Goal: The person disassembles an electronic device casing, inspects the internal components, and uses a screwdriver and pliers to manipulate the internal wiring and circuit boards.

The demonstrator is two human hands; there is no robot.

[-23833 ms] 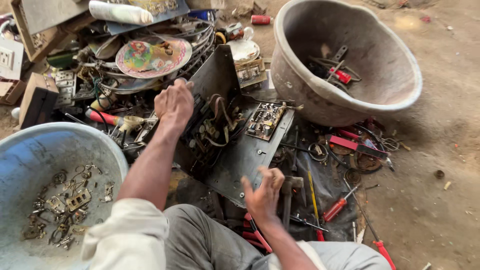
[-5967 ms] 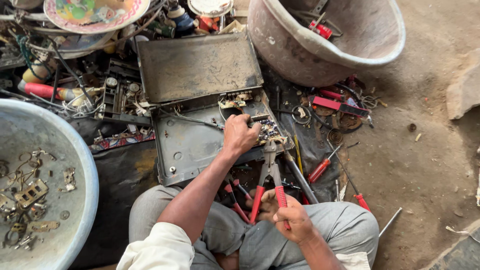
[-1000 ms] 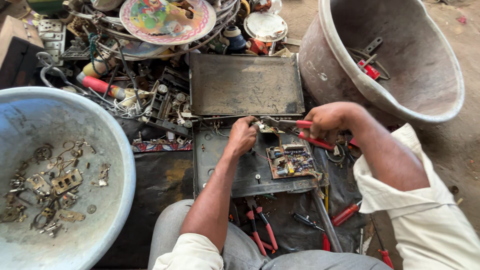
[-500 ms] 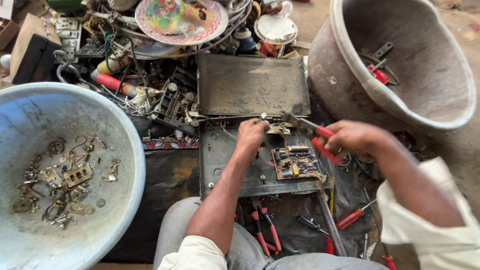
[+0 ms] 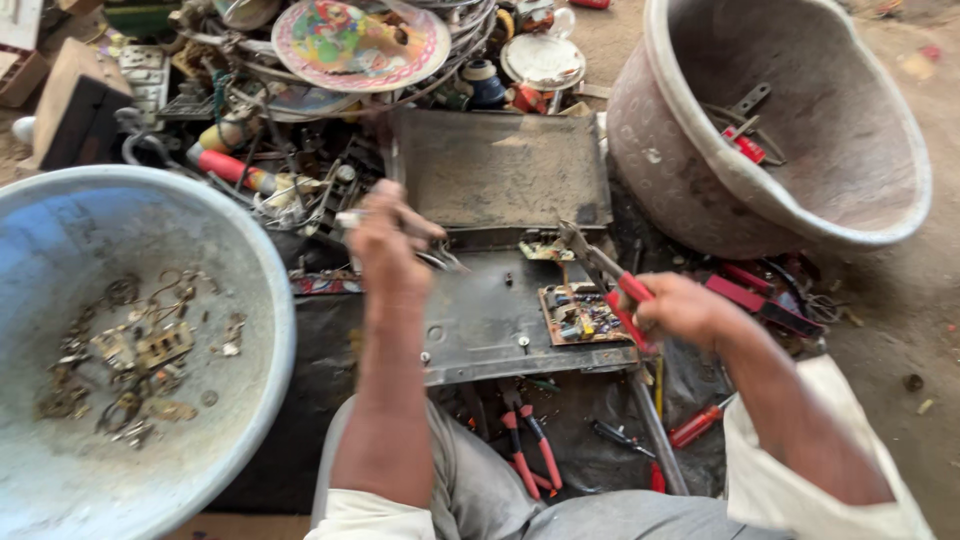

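Observation:
My left hand (image 5: 388, 245) is raised above the left edge of a grey metal chassis (image 5: 500, 320) and pinches a small part with wires hanging from it. Red-handled pliers (image 5: 605, 272) are gripped in my right hand (image 5: 680, 310), their jaws pointing up-left over a small circuit board (image 5: 582, 316) that lies on the chassis. The chassis lid (image 5: 500, 170) stands open behind it.
A large blue-grey basin (image 5: 250, 280) at the left holds several small metal scraps. A big grey tub (image 5: 760, 200) at the upper right holds red tools. Scrap wires, a colourful plate (image 5: 350, 40) and cans pile up behind. More red-handled tools (image 5: 530, 450) lie by my knees.
My left hand has lifted off the chassis and moved left with a small wired part. The right hand with the pliers stays by the circuit board.

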